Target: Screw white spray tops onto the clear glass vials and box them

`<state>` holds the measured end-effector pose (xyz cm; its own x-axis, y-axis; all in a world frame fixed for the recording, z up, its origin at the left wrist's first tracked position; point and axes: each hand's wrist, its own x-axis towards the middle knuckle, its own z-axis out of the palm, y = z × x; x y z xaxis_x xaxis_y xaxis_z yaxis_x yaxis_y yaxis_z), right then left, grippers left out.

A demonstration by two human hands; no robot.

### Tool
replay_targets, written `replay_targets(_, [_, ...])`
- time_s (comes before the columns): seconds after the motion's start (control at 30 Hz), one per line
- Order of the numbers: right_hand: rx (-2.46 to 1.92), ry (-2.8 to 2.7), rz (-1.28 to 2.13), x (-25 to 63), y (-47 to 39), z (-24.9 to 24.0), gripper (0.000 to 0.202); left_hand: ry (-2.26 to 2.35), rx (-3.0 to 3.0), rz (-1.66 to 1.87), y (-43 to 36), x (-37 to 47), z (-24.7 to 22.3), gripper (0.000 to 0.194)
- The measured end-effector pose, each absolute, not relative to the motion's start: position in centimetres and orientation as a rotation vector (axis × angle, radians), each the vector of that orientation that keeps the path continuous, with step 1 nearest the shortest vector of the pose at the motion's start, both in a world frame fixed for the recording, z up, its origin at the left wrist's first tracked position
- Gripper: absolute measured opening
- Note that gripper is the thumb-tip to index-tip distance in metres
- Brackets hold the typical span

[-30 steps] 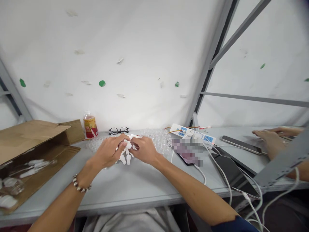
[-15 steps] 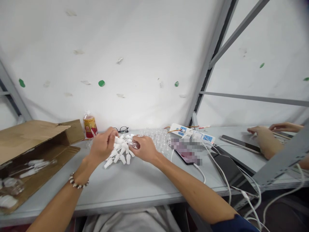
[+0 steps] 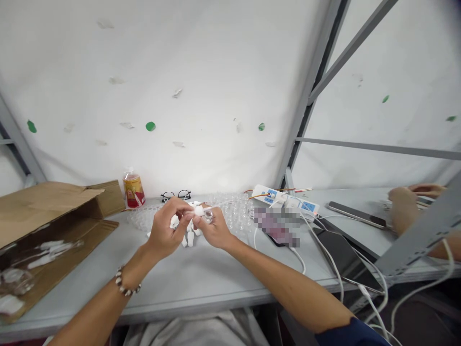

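Note:
In front of me my two hands meet above the shelf. The fingers of my left hand (image 3: 166, 225) pinch a white pump top (image 3: 198, 210), which lies against the clear piece in my other hand. My right hand (image 3: 217, 230) is closed round a small clear bottle (image 3: 209, 215), whose round end shows between the fingers. Below and behind the hands lies a pile of white pump tops (image 3: 190, 237), partly hidden by them. Many small clear bottles (image 3: 237, 209) stand close together behind, on both sides of the hands.
An opened cardboard box (image 3: 104, 226) at left holds white tops and clear bottles. A drink bottle (image 3: 133, 190) and glasses (image 3: 176, 195) stand by the wall. To the right are a power strip (image 3: 264, 193), phones (image 3: 345, 259), cables and another person's hand (image 3: 403, 204).
My left hand has moved right and down from the pile, bringing a white top to the clear bottle in my right hand. The other person's hands have shifted right.

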<state>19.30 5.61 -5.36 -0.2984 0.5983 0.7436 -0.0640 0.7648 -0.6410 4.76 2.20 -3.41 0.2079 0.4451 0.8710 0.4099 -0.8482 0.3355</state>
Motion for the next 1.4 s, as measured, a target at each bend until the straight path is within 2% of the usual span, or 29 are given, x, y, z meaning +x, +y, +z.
replay_targets(0.27, [-0.578,-1.611,0.780,19.2,5.7,-5.3,0.047,1.119,2.591,1.421,2.7,3.7,-3.7,0.010])
replay_targets(0.43, [-0.648,-1.670,0.667,19.3,6.0,-5.2,0.041,1.321,2.684,1.265,2.7,3.5,-4.0,0.015])
replay_targets(0.57, [-0.669,-1.753,0.604,19.6,6.5,-5.4,0.039,1.463,2.775,1.037,2.9,3.3,-4.4,0.026])
replay_targets(0.87, [-0.653,-1.919,0.377,19.6,6.9,-5.6,0.045,1.325,2.992,0.973,3.5,2.4,-4.7,0.026])
replay_targets(1.17, [-0.697,-2.030,0.414,19.9,6.9,-5.7,0.047,1.318,2.682,0.679,3.0,1.7,-3.7,0.027])
replay_targets(1.3, [-0.698,-1.884,0.421,20.9,7.8,-5.1,0.040,1.124,2.632,0.550,1.7,2.2,-3.2,0.031])
replay_targets(1.4, [-0.747,-1.756,0.340,21.8,8.6,-4.6,0.038,1.076,2.658,0.588,1.2,2.2,-3.1,0.032])
